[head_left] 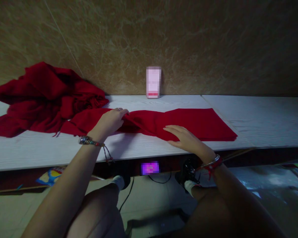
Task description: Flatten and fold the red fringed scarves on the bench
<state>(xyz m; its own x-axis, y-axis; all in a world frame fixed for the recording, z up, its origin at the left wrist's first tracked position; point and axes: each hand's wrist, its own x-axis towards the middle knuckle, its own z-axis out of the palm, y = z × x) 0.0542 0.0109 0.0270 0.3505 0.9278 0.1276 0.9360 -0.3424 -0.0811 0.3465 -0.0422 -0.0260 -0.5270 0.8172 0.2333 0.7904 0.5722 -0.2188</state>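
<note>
Nearest the camera, bare knees (101, 211) are seen below the counter's edge. Above them, the left hand (111, 120) is closed over a bunched ridge of the red cloth (201, 124), fingers curled in a pinch. The right hand (185, 138) is laid flat, fingers loosely spread, on the cloth's near edge. The cloth is stretched left to right along the white counter (263, 122), with its flat folded end to the right of the right hand and a rumpled heap (44, 96) to the left of the left hand. A pink box (153, 82) is stood against the marbled wall (213, 39).
</note>
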